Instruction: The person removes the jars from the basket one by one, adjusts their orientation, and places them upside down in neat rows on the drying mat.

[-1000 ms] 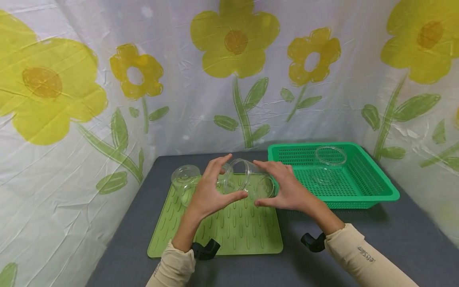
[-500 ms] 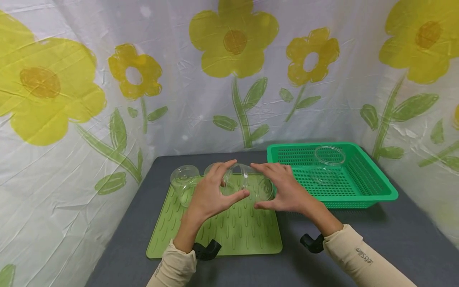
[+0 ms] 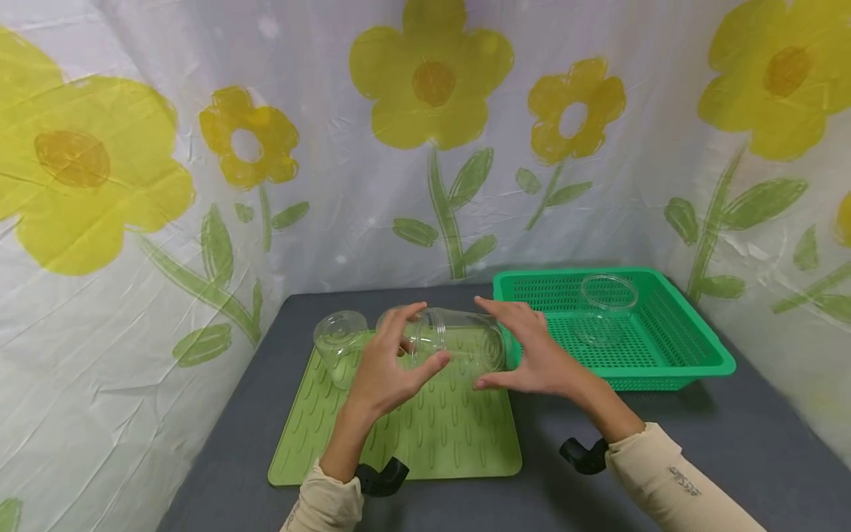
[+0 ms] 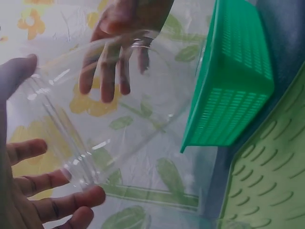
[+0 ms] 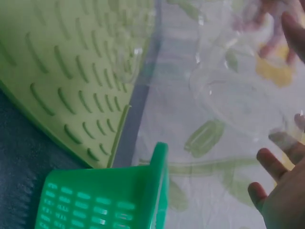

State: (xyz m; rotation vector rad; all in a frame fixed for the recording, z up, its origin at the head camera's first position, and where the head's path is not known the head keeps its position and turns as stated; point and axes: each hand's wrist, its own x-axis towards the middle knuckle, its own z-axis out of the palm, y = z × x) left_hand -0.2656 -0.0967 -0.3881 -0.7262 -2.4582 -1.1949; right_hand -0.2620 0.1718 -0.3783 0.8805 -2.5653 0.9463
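Between my two hands a clear plastic cup (image 3: 465, 340) lies on its side over the green mat (image 3: 425, 451), rim to the left and round base to the right. My left hand (image 3: 388, 369) holds the rim end, thumb in front and fingers behind; in the left wrist view its fingertips meet the ridged rim (image 4: 62, 133). Around the base end curve the thumb and fingers of my right hand (image 3: 532, 358). Left of my left hand a second clear cup (image 3: 339, 340) stands upside down on the mat. Part of another clear shape is hidden behind my left hand.
A green perforated basket (image 3: 678, 380) stands at the right on the dark grey table (image 3: 226, 473). Inside it a clear cup (image 3: 605, 318) stands rim up. White curtains (image 3: 319, 222) printed with yellow flowers enclose the table at the back and sides.
The cup between my hands has turned more level, its rim end moving left and down. My left fingertips have dropped slightly; my right hand has barely moved.
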